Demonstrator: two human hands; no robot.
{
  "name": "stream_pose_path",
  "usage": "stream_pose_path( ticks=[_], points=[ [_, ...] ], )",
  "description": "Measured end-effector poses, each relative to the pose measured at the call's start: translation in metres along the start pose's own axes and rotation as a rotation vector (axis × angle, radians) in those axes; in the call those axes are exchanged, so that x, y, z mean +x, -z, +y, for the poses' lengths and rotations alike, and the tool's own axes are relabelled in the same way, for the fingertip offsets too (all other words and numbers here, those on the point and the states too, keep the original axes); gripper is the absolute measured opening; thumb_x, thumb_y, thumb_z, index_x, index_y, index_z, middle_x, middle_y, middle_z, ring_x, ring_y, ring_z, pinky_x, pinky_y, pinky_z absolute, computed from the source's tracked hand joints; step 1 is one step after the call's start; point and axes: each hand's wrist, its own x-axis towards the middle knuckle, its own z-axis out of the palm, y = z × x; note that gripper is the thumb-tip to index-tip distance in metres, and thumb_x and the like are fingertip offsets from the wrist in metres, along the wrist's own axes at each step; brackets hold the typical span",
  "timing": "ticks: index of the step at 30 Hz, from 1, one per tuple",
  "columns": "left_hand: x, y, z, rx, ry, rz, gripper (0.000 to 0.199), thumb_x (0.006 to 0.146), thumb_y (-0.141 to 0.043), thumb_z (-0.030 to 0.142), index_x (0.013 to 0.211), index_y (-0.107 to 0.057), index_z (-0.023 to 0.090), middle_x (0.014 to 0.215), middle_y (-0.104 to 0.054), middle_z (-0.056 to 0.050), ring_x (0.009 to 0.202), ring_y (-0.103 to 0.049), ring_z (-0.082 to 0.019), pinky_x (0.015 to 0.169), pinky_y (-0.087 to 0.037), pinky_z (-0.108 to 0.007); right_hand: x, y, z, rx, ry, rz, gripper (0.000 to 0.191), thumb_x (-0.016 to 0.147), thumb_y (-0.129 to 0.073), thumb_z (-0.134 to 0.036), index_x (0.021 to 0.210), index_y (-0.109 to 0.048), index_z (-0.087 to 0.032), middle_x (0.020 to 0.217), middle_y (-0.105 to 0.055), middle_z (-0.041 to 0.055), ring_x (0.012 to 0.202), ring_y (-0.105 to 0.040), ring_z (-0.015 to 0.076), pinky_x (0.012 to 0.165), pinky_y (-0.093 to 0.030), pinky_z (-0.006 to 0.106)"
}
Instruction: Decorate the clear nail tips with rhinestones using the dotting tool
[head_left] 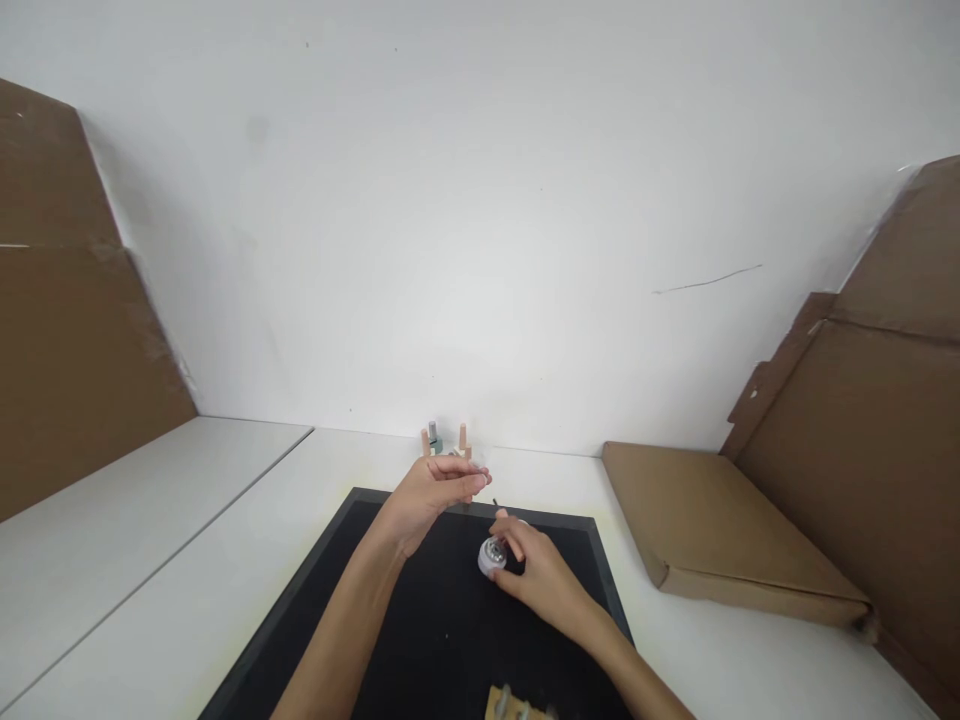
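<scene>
My left hand [441,482] is raised above the far edge of the black mat [420,620]. Its thumb and fingers are pinched together on something small and pale that I cannot make out. Lower and to the right, my right hand [536,565] closes its fingers around a nail polish brush [502,514] with a pinkish cap, the dark tip pointing up toward my left hand. A round white pot [491,558] with a shiny metallic top sits by my right thumb and fingers; whether they grip it too is unclear.
Several nail polish bottles [463,436] with pinkish and grey caps stand behind the mat by the white wall. A wooden piece [499,704] with pale bits on it lies at the mat's near edge. To the right is a flat cardboard box [735,530]; cardboard panels flank both sides.
</scene>
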Motion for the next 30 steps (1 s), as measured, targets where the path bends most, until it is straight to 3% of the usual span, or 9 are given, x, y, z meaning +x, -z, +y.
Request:
stream_pose_path(
  ticks=[3,6,9,12,18,23,30],
  points=[
    [0.002,0.001,-0.003,-0.118,0.022,-0.034,0.019,0.06,-0.086,0.027,0.071,-0.076,0.015,0.084,-0.072,-0.006,0.077,-0.062,-0.014,0.072,-0.048,-0.024,-0.002,0.032,-0.029,0.023,-0.018,0.166,0.025,0.077,-0.065,-0.019,0.101,-0.057,-0.021,0.092,-0.066,0.0025,0.093,-0.063,0.0207,0.084,-0.047,0.032],
    [0.002,0.0,-0.005,-0.232,0.073,-0.118,0.021,0.06,-0.086,0.03,0.073,-0.075,0.017,0.099,-0.071,-0.007,0.092,-0.063,-0.019,0.081,-0.051,-0.03,-0.008,0.059,-0.06,0.034,-0.04,0.323,0.027,0.08,-0.061,-0.028,0.105,-0.053,-0.022,0.1,-0.066,0.0052,0.093,-0.063,0.0222,0.081,-0.047,0.033],
    [0.0,-0.005,-0.008,-0.317,0.155,-0.256,0.022,0.061,-0.087,0.03,0.072,-0.072,0.017,0.112,-0.069,-0.008,0.101,-0.064,-0.026,0.089,-0.05,-0.044,-0.016,0.073,-0.08,0.017,-0.029,0.428,0.027,0.078,-0.062,-0.03,0.103,-0.054,-0.025,0.102,-0.067,0.0046,0.093,-0.063,0.023,0.078,-0.047,0.032],
    [-0.002,-0.011,-0.012,-0.371,0.225,-0.384,0.024,0.061,-0.087,0.03,0.071,-0.071,0.016,0.106,-0.071,-0.008,0.095,-0.068,-0.027,0.089,-0.051,-0.05,-0.023,0.075,-0.087,-0.105,0.047,0.515,0.025,0.077,-0.064,-0.029,0.1,-0.057,-0.025,0.093,-0.07,0.004,0.082,-0.065,0.0233,0.07,-0.049,0.033],
    [0.0,-0.019,-0.027,-0.44,0.294,-0.481,0.028,0.062,-0.087,0.032,0.076,-0.069,0.015,0.081,-0.073,-0.005,0.078,-0.071,-0.02,0.076,-0.055,-0.034,-0.031,0.074,-0.085,-0.218,0.16,0.555,0.022,0.078,-0.062,-0.026,0.1,-0.058,-0.024,0.088,-0.069,0.005,0.078,-0.066,0.0224,0.068,-0.052,0.033],
    [-0.001,-0.025,-0.031,-0.469,0.313,-0.477,0.031,0.059,-0.088,0.031,0.075,-0.067,0.015,0.078,-0.073,-0.004,0.079,-0.072,-0.017,0.074,-0.053,-0.022,-0.035,0.074,-0.088,-0.268,0.197,0.577,0.02,0.083,-0.062,-0.031,0.101,-0.057,-0.024,0.084,-0.068,0.0041,0.076,-0.066,0.0225,0.065,-0.052,0.032],
    [-0.004,-0.026,-0.024,-0.496,0.31,-0.482,0.031,0.059,-0.088,0.03,0.072,-0.065,0.015,0.08,-0.074,-0.004,0.074,-0.072,-0.014,0.066,-0.054,-0.017,-0.043,0.09,-0.086,-0.19,0.233,0.564,0.026,0.088,-0.06,-0.041,0.108,-0.053,-0.026,0.09,-0.068,0.0038,0.085,-0.068,0.0219,0.07,-0.055,0.031]
  ],
)
